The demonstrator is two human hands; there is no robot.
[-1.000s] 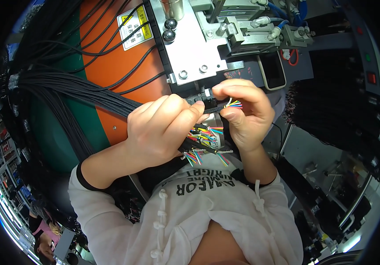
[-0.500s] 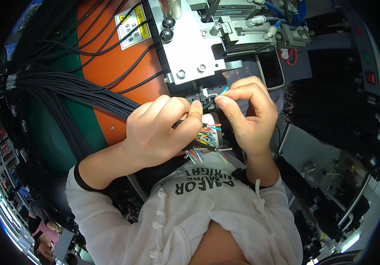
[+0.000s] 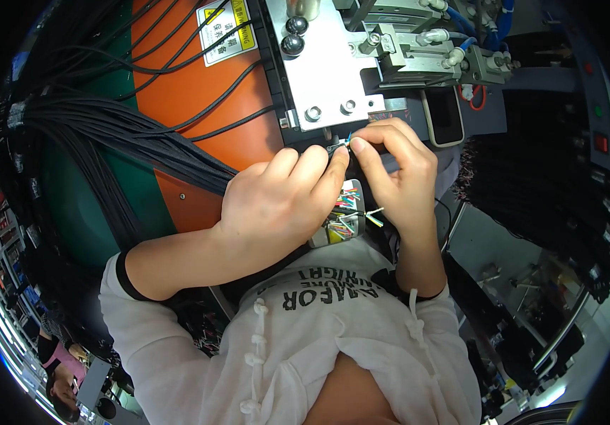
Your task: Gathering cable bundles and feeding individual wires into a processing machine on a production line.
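At the front edge of the metal machine block [image 3: 322,71], both of my hands meet. My right hand [image 3: 400,170] is closed in a pinch of thumb and forefinger on thin coloured wires [image 3: 349,137], with a blue tip showing. My left hand [image 3: 280,195] is closed, fingers curled and its fingertips touching the same spot; what they grip is hidden. A black cable [image 3: 351,211] comes out from under the left hand, its thin wires [image 3: 374,217] fanned at the end. Below the hands, a pale tray [image 3: 355,185] holds many short coloured wire ends.
A thick bundle of black cables [image 3: 135,134] crosses the orange and green surface [image 3: 191,92] from the left. A phone [image 3: 444,117] and red-handled scissors [image 3: 478,98] lie to the right. More black cables [image 3: 532,177] hang at far right. Another person [image 3: 64,375] is at lower left.
Both hands have moved together, slightly up toward the block; my left hand also went right. The small white connector and dark fixture seen before are now mostly covered by my fingers.
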